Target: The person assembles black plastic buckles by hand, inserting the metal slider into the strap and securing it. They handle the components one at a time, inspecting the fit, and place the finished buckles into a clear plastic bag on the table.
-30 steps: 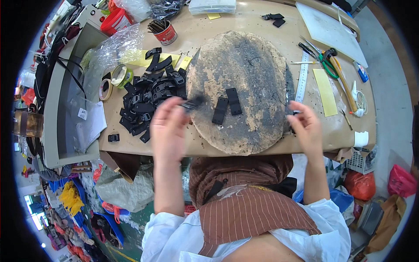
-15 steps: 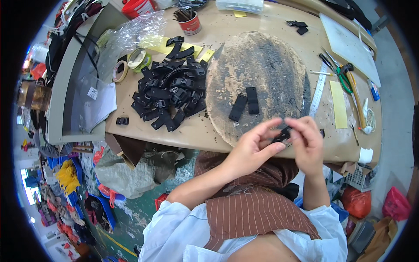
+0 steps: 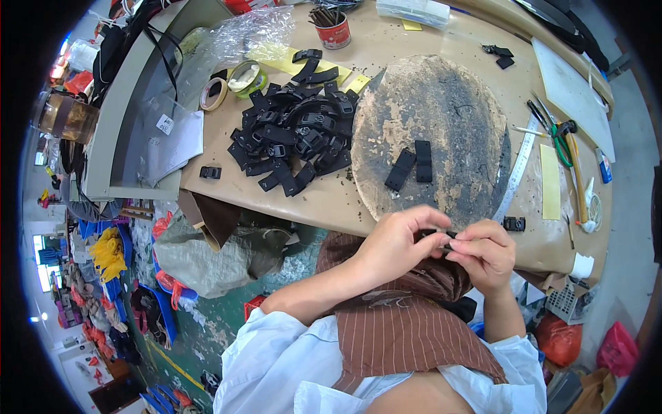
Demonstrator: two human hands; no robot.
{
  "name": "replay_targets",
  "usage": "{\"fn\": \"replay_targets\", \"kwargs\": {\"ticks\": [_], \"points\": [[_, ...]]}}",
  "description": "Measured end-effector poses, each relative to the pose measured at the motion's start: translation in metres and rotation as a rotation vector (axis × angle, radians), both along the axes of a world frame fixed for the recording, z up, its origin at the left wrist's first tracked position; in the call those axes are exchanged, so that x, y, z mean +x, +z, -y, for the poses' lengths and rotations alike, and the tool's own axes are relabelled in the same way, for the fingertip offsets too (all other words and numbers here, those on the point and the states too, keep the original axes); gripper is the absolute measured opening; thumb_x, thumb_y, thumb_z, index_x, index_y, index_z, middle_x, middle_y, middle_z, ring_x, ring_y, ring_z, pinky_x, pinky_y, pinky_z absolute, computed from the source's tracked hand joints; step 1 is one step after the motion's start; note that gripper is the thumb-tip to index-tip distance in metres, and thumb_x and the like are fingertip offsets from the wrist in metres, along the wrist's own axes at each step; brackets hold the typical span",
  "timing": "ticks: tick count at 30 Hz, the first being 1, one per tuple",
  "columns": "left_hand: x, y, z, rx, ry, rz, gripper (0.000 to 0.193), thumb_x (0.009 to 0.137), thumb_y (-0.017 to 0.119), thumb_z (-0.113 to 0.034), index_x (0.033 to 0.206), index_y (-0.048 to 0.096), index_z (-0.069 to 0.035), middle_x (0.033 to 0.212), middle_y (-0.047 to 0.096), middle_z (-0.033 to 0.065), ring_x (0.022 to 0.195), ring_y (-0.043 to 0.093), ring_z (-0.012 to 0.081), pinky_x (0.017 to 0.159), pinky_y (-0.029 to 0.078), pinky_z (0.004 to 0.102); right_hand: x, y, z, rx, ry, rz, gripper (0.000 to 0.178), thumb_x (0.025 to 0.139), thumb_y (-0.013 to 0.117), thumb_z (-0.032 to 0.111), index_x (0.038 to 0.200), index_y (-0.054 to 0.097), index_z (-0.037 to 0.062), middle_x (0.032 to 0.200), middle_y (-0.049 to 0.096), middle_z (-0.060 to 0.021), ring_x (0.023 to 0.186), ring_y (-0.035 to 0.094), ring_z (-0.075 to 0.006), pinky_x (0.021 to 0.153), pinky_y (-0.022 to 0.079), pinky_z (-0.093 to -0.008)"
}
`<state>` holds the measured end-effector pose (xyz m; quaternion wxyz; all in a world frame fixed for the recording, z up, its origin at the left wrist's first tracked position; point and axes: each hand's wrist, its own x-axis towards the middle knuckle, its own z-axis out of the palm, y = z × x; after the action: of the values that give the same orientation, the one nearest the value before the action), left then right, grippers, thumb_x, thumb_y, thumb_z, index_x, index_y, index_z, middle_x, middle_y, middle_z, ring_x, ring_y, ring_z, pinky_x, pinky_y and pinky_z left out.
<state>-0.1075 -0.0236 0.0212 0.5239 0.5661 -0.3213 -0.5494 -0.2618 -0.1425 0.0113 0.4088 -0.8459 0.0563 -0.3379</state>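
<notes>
My left hand (image 3: 403,238) and my right hand (image 3: 486,254) meet at the near edge of a round, worn board (image 3: 386,96). Between their fingertips they pinch a small black strap piece (image 3: 442,236), mostly covered by the fingers. On the board lie two flat black strap pieces, a tilted one (image 3: 400,170) and an upright one (image 3: 423,161). A black buckle (image 3: 514,223) rests on the table just beyond my right hand. To the left of the board is a heap of black straps with buckles (image 3: 296,134).
Another black buckle (image 3: 210,172) sits near the table's left front edge. Tape rolls (image 3: 213,94), a red tin of rods (image 3: 334,32) and clear plastic film (image 3: 248,31) lie behind the heap. At right are a hammer (image 3: 572,152), green-handled scissors (image 3: 560,146) and a ruler (image 3: 517,169).
My fingertips have closed in on the strap piece, and both hands sit slightly lower and nearer to me. The whole view has shifted, so the table appears further right.
</notes>
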Motion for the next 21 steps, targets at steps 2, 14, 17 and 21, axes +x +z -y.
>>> {"fn": "replay_targets", "kwargs": {"ticks": [2, 14, 17, 21], "points": [[-0.006, -0.012, 0.003, -0.076, 0.193, -0.098, 0.014, 0.09, 0.058, -0.004, 0.102, 0.058, 0.001, 0.09, 0.066, 0.0078, 0.085, 0.063, 0.0095, 0.075, 0.052, 0.022, 0.0, -0.01, -0.015, 0.074, -0.164, 0.035, 0.025, 0.063, 0.082, 0.01, 0.084, 0.068, 0.008, 0.087, 0.059, -0.0069, 0.074, 0.057, -0.017, 0.064, 0.048, -0.0276], [0.0, -0.01, -0.008, -0.013, -0.143, 0.096, 0.073, 0.08, 0.068, -0.001, 0.142, 0.03, -0.005, 0.079, 0.064, 0.0027, 0.072, 0.058, 0.0064, 0.065, 0.047, 0.0221, -0.008, 0.013, 0.017, 0.336, 0.313, -0.334, 0.037, 0.073, 0.074, 0.007, 0.108, 0.064, 0.003, 0.104, 0.057, -0.0093, 0.087, 0.057, -0.0174, 0.073, 0.048, -0.0275], [-0.001, -0.009, -0.011, 0.009, -0.234, 0.135, 0.083, 0.08, 0.068, -0.001, 0.145, 0.017, -0.005, 0.078, 0.065, 0.0051, 0.071, 0.06, 0.0081, 0.065, 0.048, 0.0239, -0.008, 0.015, 0.019, 0.337, 0.442, -0.344, 0.036, 0.07, 0.077, 0.006, 0.104, 0.066, 0.0044, 0.101, 0.061, -0.0089, 0.078, 0.061, -0.0171, 0.067, 0.051, -0.0269], [-0.003, -0.004, -0.01, -0.002, -0.303, 0.261, 0.087, 0.078, 0.068, -0.003, 0.145, 0.012, -0.002, 0.076, 0.066, 0.0098, 0.066, 0.062, 0.0129, 0.064, 0.048, 0.0262, -0.01, 0.015, 0.019, 0.221, 0.498, -0.296, 0.036, 0.067, 0.079, 0.01, 0.101, 0.067, 0.0054, 0.098, 0.063, -0.0077, 0.078, 0.065, -0.0201, 0.067, 0.053, -0.0285]]}}
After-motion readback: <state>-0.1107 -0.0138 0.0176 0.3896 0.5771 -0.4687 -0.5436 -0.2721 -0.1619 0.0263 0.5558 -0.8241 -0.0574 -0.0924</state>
